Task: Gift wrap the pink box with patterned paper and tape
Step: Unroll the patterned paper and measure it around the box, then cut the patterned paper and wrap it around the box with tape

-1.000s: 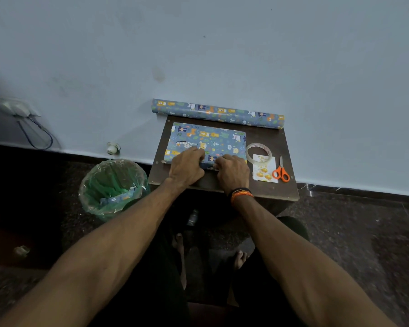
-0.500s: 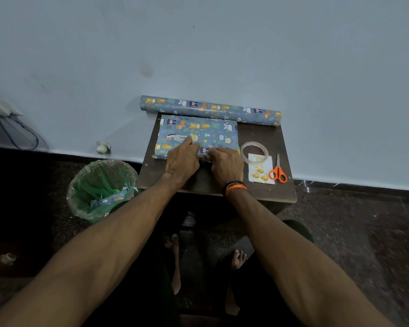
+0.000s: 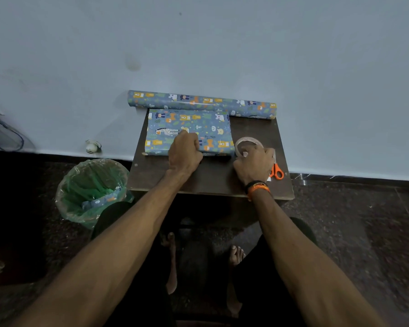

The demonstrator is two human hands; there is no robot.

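Observation:
The box point(image 3: 191, 127), covered in blue animal-patterned paper, lies at the back left of a small dark table point(image 3: 213, 179). My left hand point(image 3: 184, 153) sits on the box's near edge with fingers curled, holding the paper down there. My right hand point(image 3: 254, 165) is to the right of the box and grips the near side of a clear tape roll point(image 3: 247, 142) lying on the table. No pink of the box shows.
A roll of the same patterned paper point(image 3: 201, 102) lies along the wall behind the box. Orange-handled scissors point(image 3: 277, 171) lie right of my right hand, on a white sheet. A green-lined bin point(image 3: 92, 187) stands on the floor, left of the table.
My right hand has left the box's near edge and moved right onto the tape roll. My left hand stays on the box edge.

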